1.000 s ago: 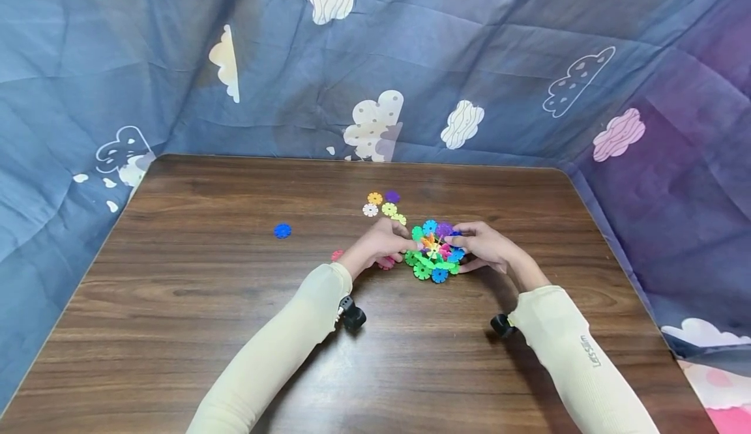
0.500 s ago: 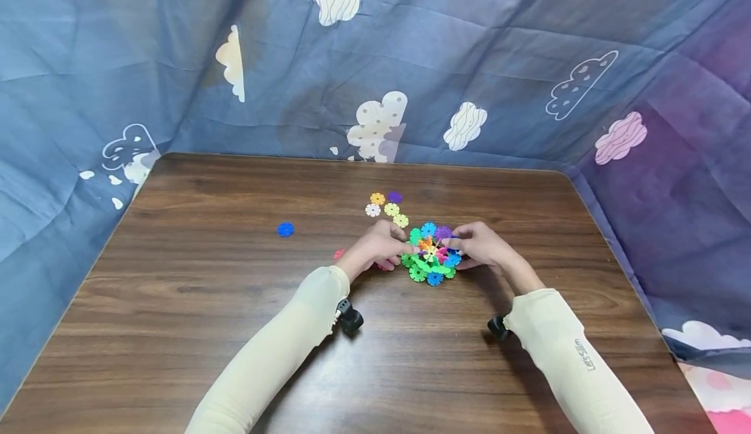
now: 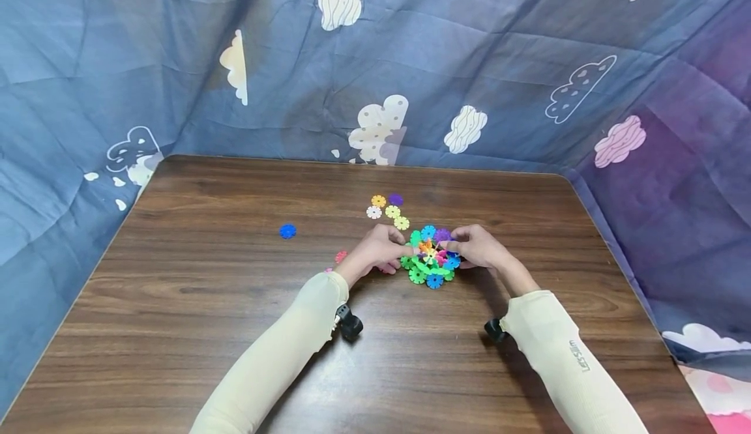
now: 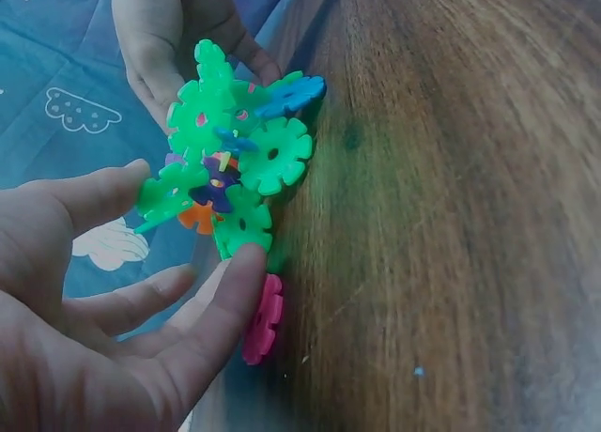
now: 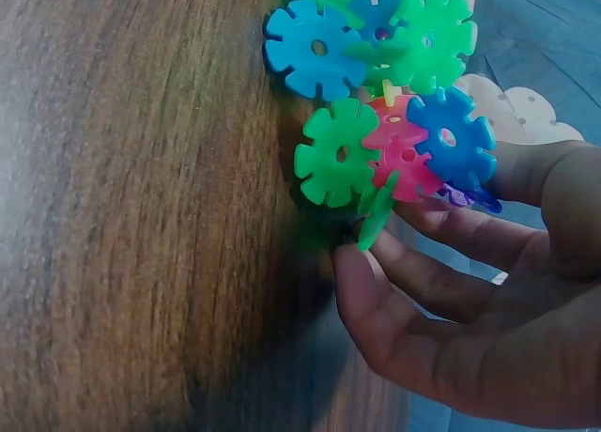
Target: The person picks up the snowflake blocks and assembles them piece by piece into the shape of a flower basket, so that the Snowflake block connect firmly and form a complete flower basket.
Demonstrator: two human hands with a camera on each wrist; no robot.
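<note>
A round build of interlocking plastic snowflake discs (image 3: 434, 271), mostly green and blue on the outside, sits on the wooden table between both hands. Orange, pink and pale yellow discs show at its centre. My left hand (image 3: 378, 249) grips its left side; in the left wrist view the thumb touches one green disc (image 4: 172, 193) and a fingertip another lower down. My right hand (image 3: 482, 249) holds the opposite side. Seen from the right wrist, the thumb is behind a blue disc (image 5: 453, 136) and the fingers curl below, near the tabletop.
Behind the build lie loose discs: orange (image 3: 378, 201), purple (image 3: 396, 199), white (image 3: 373, 212) and two pale yellow (image 3: 392, 212). A blue disc (image 3: 287, 231) lies farther left. Pink discs (image 3: 341, 257) lie by the left hand, partly hidden. A cloud-print cloth (image 3: 293, 62) hangs behind the table.
The head view has shifted slightly. Both hands keep their places on the build, which has moved a little to the left relative to the first frame. The loose discs stay put.
</note>
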